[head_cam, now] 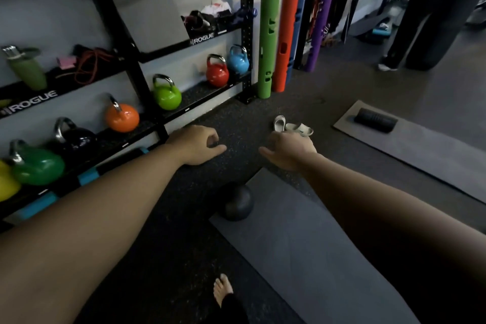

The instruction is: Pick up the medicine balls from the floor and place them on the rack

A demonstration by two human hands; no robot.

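I am reaching out with both hands over the speckled floor point(236, 123) in front of the rack point(168, 113). My left hand point(200, 144) is loosely curled and holding nothing; my right hand point(289, 150) is hanging half open and empty too. The dark medicine ball point(238, 204) is lying on the floor at the near corner of the grey mat point(302, 244), below and between my forearms. I judge it dense, smooth and round, so I am planning to cup it low on opposite sides with both palms.
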